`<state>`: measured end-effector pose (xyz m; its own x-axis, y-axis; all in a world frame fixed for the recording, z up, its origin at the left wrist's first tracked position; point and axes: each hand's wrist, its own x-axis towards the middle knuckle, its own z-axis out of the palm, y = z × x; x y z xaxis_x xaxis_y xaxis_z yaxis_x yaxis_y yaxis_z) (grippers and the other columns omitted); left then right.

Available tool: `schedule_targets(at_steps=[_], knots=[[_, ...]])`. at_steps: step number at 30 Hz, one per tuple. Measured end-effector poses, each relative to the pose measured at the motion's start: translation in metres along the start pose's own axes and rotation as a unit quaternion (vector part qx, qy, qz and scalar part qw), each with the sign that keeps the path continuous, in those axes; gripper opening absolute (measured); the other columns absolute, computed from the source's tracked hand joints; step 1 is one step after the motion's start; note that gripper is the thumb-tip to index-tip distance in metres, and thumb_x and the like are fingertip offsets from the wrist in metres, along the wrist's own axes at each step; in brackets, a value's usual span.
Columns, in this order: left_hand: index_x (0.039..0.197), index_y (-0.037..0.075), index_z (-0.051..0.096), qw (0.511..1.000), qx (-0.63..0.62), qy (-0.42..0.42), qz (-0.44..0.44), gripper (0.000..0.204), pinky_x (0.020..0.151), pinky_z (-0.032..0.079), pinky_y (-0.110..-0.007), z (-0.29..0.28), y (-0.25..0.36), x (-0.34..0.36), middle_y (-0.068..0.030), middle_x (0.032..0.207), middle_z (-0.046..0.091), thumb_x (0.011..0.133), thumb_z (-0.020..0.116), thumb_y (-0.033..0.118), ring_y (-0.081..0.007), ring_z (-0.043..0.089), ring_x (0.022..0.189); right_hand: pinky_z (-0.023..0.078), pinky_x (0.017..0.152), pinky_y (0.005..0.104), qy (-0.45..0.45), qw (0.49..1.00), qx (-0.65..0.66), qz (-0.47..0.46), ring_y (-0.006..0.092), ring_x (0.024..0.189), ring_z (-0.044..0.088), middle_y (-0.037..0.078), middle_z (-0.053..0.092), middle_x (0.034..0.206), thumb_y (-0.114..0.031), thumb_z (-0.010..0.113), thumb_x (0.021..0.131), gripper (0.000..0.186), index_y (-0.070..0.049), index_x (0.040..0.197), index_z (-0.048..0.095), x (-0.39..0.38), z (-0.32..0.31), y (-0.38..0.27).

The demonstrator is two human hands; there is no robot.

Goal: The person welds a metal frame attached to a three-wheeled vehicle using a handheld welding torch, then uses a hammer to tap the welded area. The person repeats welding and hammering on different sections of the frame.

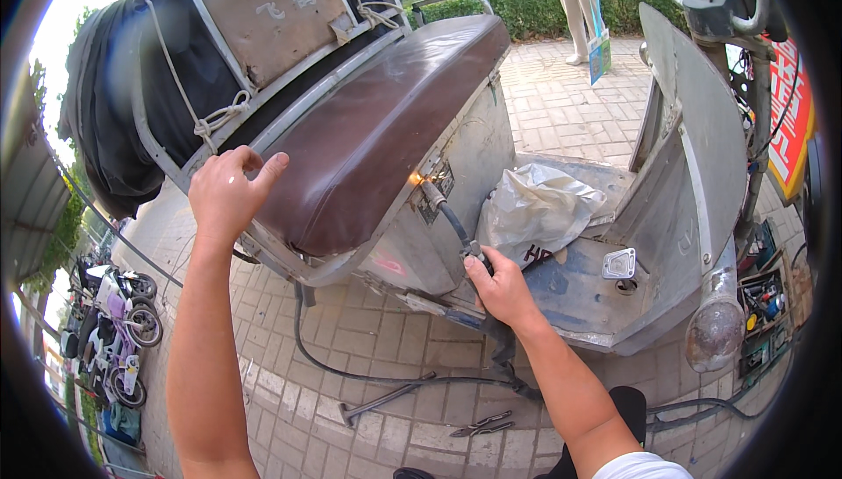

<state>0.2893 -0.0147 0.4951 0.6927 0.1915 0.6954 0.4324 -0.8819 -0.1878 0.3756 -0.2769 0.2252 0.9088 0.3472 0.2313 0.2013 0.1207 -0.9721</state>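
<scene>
My right hand (498,286) is wrapped round the handle of a welding torch (452,221) with a thick black cable. Its tip meets the upper edge of the grey metal seat box (430,242), beside a small metal plate (443,179), and an orange glow with sparks shows there. Above this lies the long brown padded seat (377,119) of a three-wheeled vehicle. My left hand (230,191) is at the seat's left end by the metal rail, thumb out and fingers partly spread, holding nothing. Whether it touches the rail I cannot tell.
A crumpled white plastic bag (539,211) and a small metal part (619,263) lie on the footboard. Below are a hammer (386,398), pliers (482,425) and trailing cable (351,375). A person (576,5) stands beyond; a toolbox (761,312) is at right.
</scene>
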Motion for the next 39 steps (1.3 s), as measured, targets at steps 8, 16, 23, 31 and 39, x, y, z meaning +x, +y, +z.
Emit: schedule_targets(at_steps=[8,16,23,31,39], knots=[[0.081,0.008,0.073,1.000,-0.003,0.008,0.003,0.058,0.078,0.050,-0.041,0.002,0.001,-0.001,-0.0075,0.081,0.071,0.084,0.064,0.065,-0.0275,0.066,0.085,0.049,0.065,0.0321,0.000,1.000,-0.020,-0.001,0.0154,0.068,0.059,0.012,0.066,0.078,-0.036,0.062,0.098,0.044,0.005,0.114,0.063,0.001,-0.003,0.000],[0.082,0.009,0.074,1.000,-0.007,0.013,0.007,0.056,0.078,0.050,-0.041,0.004,-0.003,-0.002,-0.0068,0.082,0.071,0.085,0.064,0.064,-0.0271,0.066,0.086,0.044,0.049,0.0275,-0.001,0.995,0.067,0.071,0.0080,0.051,0.052,0.001,0.059,0.068,-0.032,0.063,0.099,0.040,0.005,0.113,0.062,-0.020,-0.010,-0.001],[0.082,0.009,0.074,1.000,0.000,0.003,0.002,0.056,0.077,0.050,-0.040,0.002,0.001,0.000,-0.0073,0.081,0.071,0.085,0.064,0.065,-0.0270,0.066,0.085,0.044,0.048,0.0276,-0.013,0.997,0.062,0.043,0.0091,0.051,0.055,0.002,0.060,0.070,-0.034,0.062,0.099,0.045,0.007,0.116,0.061,-0.014,-0.010,0.000],[0.085,0.008,0.073,0.999,0.002,-0.032,-0.021,0.058,0.078,0.049,-0.041,0.003,-0.003,0.001,-0.0090,0.087,0.071,0.085,0.063,0.065,-0.0289,0.065,0.090,0.045,0.050,0.0291,-0.006,0.998,0.053,0.037,0.0088,0.053,0.053,0.002,0.060,0.069,-0.035,0.063,0.098,0.043,0.005,0.113,0.062,-0.008,0.000,0.001],[0.082,0.009,0.074,1.000,0.000,-0.004,-0.005,0.056,0.077,0.050,-0.041,0.004,-0.002,0.001,-0.0081,0.083,0.071,0.084,0.064,0.064,-0.0279,0.067,0.086,0.043,0.047,0.0259,0.013,0.999,0.037,-0.005,0.0081,0.050,0.054,0.003,0.062,0.076,-0.031,0.063,0.099,0.039,0.006,0.112,0.061,-0.004,0.008,0.009]])
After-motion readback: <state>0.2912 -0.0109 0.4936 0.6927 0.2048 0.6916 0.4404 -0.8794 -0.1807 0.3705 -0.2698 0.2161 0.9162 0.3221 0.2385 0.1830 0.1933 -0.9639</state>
